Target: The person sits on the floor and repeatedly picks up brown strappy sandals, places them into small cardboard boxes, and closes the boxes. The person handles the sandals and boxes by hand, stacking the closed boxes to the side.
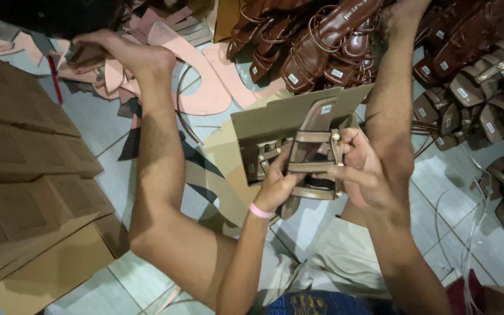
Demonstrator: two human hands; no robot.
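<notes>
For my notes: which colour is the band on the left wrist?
Pink, seen best in the head view: the wristband.

**Brown strappy sandal held over an open cardboard box**

A flat brown sandal (pixel 313 157) with three thin tan straps and small gold studs is held lengthwise, heel end away. The left hand (pixel 275 186) grips its near left side, and the right hand (pixel 360 169) pinches the right strap ends. It sits in the open cardboard box (pixel 275 119), whose lid flap stands up behind.

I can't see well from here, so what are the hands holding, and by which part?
Both hold one brown strappy sandal: left hand on its left edge, right hand on its right-side straps.
</notes>
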